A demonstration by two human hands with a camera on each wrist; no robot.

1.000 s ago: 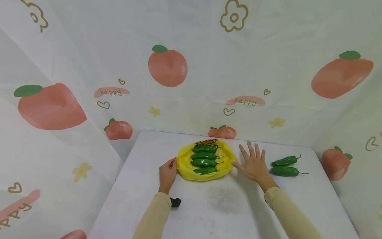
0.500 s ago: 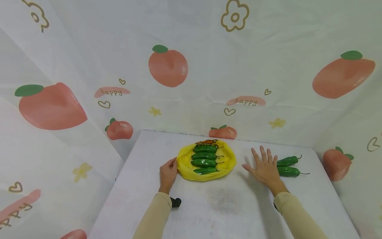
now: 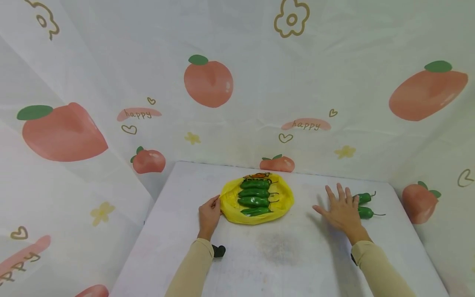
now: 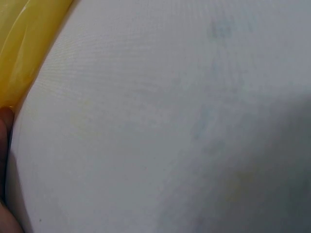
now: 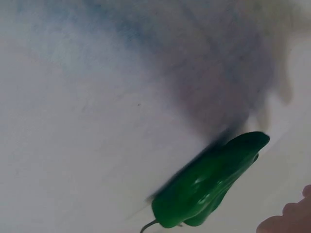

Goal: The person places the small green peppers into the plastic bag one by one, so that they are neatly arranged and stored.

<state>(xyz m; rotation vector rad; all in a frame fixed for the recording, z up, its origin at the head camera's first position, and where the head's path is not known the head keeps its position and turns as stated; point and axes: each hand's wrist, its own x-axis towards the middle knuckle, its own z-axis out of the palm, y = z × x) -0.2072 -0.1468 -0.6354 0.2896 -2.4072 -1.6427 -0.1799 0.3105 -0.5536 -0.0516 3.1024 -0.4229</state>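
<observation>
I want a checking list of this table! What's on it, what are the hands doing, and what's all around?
Surface: white table, with a faint grey smudge near the middle.
Job's things: yellow bag lying flat with four green peppers in a row on it; two more peppers on the table at the right.
Clutter: small dark object by the left sleeve; cannot tell what it is.
Hands: left hand at the bag's left edge, fingers curled on it; right hand spread, in front of the two loose peppers; contact unclear.
Cables: nothing seen.
Surroundings: white cloth printed with peaches, hearts, flowers and "happy".
</observation>
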